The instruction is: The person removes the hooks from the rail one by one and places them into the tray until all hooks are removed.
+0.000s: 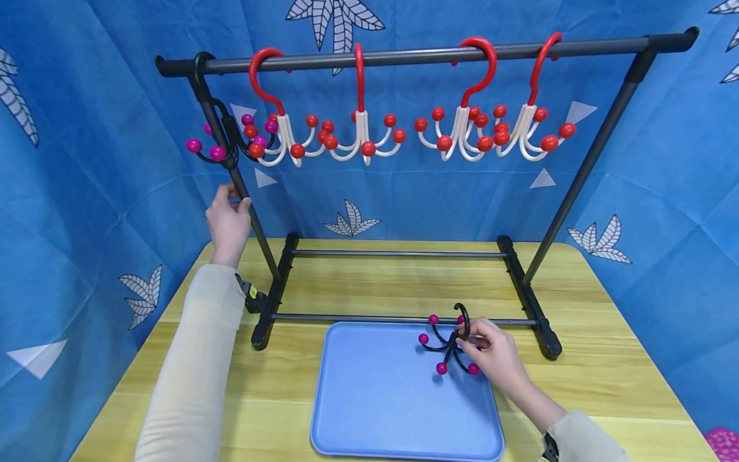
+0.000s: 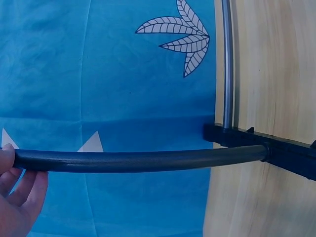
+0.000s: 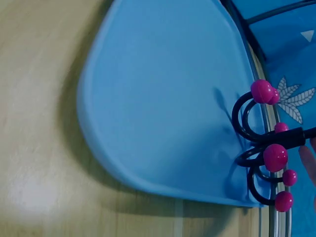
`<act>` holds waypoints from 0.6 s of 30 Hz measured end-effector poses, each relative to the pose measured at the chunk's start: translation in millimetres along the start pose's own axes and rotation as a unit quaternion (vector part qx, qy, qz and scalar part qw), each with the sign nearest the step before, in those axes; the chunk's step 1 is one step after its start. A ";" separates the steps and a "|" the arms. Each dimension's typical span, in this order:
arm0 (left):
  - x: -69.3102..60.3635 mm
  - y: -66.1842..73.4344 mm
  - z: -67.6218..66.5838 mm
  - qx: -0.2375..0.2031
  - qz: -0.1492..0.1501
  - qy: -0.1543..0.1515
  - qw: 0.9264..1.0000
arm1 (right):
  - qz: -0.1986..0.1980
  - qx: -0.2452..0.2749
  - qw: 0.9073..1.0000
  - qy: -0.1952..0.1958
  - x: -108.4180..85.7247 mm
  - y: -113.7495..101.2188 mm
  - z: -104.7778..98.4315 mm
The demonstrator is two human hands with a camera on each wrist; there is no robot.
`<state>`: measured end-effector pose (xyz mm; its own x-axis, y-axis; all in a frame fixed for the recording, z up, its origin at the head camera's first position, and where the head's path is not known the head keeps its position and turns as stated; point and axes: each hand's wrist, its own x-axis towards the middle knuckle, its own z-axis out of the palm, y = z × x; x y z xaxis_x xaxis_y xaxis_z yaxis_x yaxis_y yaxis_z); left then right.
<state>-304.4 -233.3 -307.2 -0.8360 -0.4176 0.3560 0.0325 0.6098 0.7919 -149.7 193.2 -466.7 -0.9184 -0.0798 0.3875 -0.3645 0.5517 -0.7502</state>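
Note:
My right hand (image 1: 498,355) pinches a black multi-arm hook hanger (image 1: 451,346) by its stem, over the right back part of a blue tray (image 1: 398,391). Magenta balls tip the hanger's arms, seen closely in the right wrist view, where only fingertips (image 3: 308,163) of that hand show. At the left, my left hand (image 1: 229,221) grips the slanted post (image 2: 123,162) of a dark clothes rack, thumb on one side and fingers on the other. Just above it, another black hanger with magenta balls (image 1: 217,153) hangs at the bar's left end.
Several white hangers with red hooks and red balls (image 1: 362,128) hang along the top bar (image 1: 416,56). The rack's black feet (image 1: 528,301) and lower rods stand on a wooden table (image 1: 600,385) behind the tray. Blue patterned cloth (image 1: 427,199) encloses the back and sides.

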 end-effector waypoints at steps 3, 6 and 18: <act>0.3 -0.6 1.2 0.003 -0.002 -0.002 1.000 | -0.004 -0.007 1.000 -0.001 -2.8 0.9 0.2; 1.1 -0.6 1.2 0.003 -0.003 0.000 1.000 | 0.001 -0.007 1.000 -0.006 -2.5 1.4 0.0; -0.6 0.7 0.6 -0.004 -0.009 -0.003 1.000 | 0.004 -0.014 0.999 -0.048 4.4 -6.1 -15.3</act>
<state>-304.3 -232.2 -307.2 -0.8395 -0.4246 0.3392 0.0223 0.5967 0.8021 -149.2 202.2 -452.2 -0.9319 -0.1538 0.3285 -0.3548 0.5752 -0.7370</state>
